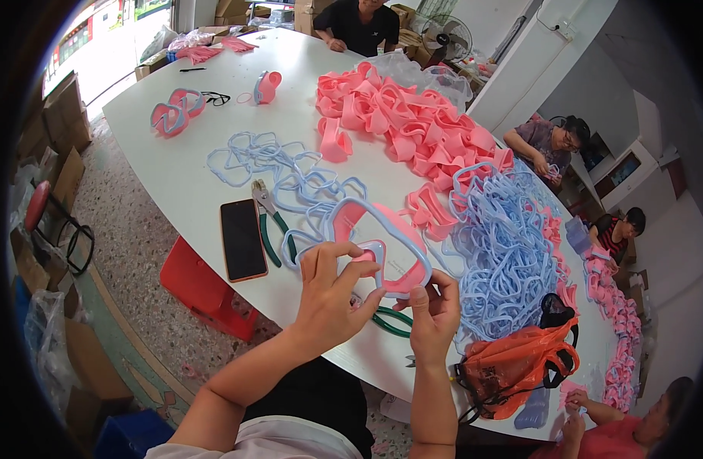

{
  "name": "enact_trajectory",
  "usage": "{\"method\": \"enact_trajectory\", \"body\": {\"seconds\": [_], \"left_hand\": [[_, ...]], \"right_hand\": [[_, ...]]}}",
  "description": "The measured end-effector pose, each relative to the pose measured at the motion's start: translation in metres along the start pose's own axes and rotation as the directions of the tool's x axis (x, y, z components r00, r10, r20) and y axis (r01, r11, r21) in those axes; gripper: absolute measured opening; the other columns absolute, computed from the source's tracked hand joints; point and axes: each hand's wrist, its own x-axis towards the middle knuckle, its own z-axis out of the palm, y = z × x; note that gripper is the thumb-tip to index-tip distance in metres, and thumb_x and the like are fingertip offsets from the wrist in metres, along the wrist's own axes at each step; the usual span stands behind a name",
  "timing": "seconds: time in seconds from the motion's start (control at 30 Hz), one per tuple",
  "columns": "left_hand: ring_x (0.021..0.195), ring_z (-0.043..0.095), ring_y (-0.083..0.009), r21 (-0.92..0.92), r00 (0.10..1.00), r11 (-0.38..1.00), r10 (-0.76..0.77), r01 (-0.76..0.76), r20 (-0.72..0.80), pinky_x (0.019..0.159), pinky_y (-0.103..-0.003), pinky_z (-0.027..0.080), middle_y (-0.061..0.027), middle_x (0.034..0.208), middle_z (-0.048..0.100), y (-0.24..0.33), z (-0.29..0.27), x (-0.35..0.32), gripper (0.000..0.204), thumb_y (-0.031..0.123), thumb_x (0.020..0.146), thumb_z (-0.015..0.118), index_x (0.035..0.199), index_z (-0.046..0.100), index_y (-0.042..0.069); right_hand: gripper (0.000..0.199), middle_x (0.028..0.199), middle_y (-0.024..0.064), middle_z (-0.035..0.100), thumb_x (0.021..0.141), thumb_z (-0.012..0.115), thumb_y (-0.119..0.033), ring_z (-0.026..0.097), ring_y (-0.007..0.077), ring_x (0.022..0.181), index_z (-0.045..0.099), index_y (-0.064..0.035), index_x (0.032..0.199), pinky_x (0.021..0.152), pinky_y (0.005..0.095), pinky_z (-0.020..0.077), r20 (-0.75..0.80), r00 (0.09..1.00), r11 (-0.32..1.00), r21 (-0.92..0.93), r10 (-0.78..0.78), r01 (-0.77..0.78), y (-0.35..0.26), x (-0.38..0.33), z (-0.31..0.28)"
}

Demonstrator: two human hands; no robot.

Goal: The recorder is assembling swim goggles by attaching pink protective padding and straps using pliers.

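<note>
A pink swim mask [410, 237] with a light-blue rim is held up in front of me over the table's near edge. My left hand [324, 294] pinches its left side near the nose notch, with thumb and fingers bent. My right hand [434, 315] grips the lower right corner between thumb and fingers. Faint print shows across the middle of the mask. Just beyond, several light-blue rim loops [279, 168] lie tangled. Green-handled pliers [263, 203] rest beside a dark phone [243, 239]. Another green-handled tool [392, 323] lies partly hidden under my hands.
Pink mask parts [405, 115] are heaped beyond, with a blue loop pile [504, 245] at right. An orange plastic bag [516, 363] sits near the right edge. Rimmed masks [179, 111] lie at far left. A red stool [202, 291] stands below. Several people sit around the table [175, 164].
</note>
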Motion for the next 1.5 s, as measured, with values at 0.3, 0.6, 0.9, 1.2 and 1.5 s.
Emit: {"method": "enact_trajectory", "body": {"seconds": [0.3, 0.6, 0.9, 1.2, 1.5], "left_hand": [[0.107, 0.039, -0.0284, 0.0, 0.997, 0.998, -0.06, 0.06, -0.051, 0.085, -0.033, 0.038, -0.0096, 0.108, 0.048, 0.004, 0.02, -0.007, 0.023, 0.002, 0.062, 0.074, 0.081, 0.063, 0.007], [0.111, 0.048, -0.0209, 0.038, 0.891, 0.905, 0.424, -0.423, -0.161, 0.095, -0.037, 0.036, 0.0, 0.111, 0.058, -0.025, 0.031, -0.015, 0.022, 0.006, 0.063, 0.069, 0.08, 0.059, 0.014], [0.1, 0.06, -0.0242, -0.224, 0.904, 0.877, 0.404, -0.426, -0.137, 0.095, -0.042, 0.042, -0.0055, 0.11, 0.063, -0.031, 0.02, -0.017, 0.019, 0.009, 0.072, 0.069, 0.089, 0.059, 0.011], [0.08, 0.049, -0.0043, -0.685, 0.855, 0.512, -0.322, 0.519, 0.407, 0.07, -0.017, 0.043, -0.0001, 0.092, 0.053, -0.027, -0.018, 0.042, 0.029, 0.006, 0.088, 0.067, 0.116, 0.061, -0.002], [0.077, 0.052, -0.0057, -0.554, 0.894, 0.711, -0.263, 0.433, 0.361, 0.064, -0.019, 0.044, -0.0037, 0.101, 0.059, -0.042, 0.015, 0.021, 0.03, 0.005, 0.089, 0.058, 0.12, 0.06, 0.001]], "right_hand": [[0.033, 0.107, 0.0094, 0.049, 0.091, 0.062, -0.006, 0.059, 0.0135, 0.088, 0.045, 0.0032, 0.118, 0.069, 0.0268, 0.0571, -0.003, 0.977, 0.968, -0.133, -0.215, 0.213, 0.015, -0.023, 0.002], [0.031, 0.102, 0.0091, 0.055, 0.094, 0.059, -0.011, 0.059, 0.013, 0.086, 0.045, 0.002, 0.118, 0.067, 0.0268, 0.0571, -0.022, 0.991, 0.991, 0.019, -0.128, 0.129, 0.01, -0.026, -0.003], [0.033, 0.1, 0.0108, 0.061, 0.094, 0.06, -0.014, 0.06, 0.0144, 0.08, 0.045, 0.0024, 0.119, 0.064, 0.0281, 0.055, -0.086, 0.994, 0.994, 0.087, -0.064, 0.071, 0.008, -0.022, -0.016], [0.035, 0.103, 0.0124, 0.061, 0.094, 0.06, -0.019, 0.061, 0.0179, 0.073, 0.048, 0.0025, 0.119, 0.062, 0.0299, 0.0518, -0.073, 0.992, 0.961, 0.263, 0.105, -0.082, 0.0, -0.019, -0.042], [0.026, 0.094, 0.0047, 0.059, 0.091, 0.063, -0.011, 0.06, 0.0104, 0.075, 0.052, -0.0016, 0.112, 0.059, 0.0268, 0.0529, -0.016, 0.99, 0.99, 0.008, 0.139, -0.139, -0.015, -0.002, -0.086]]}}
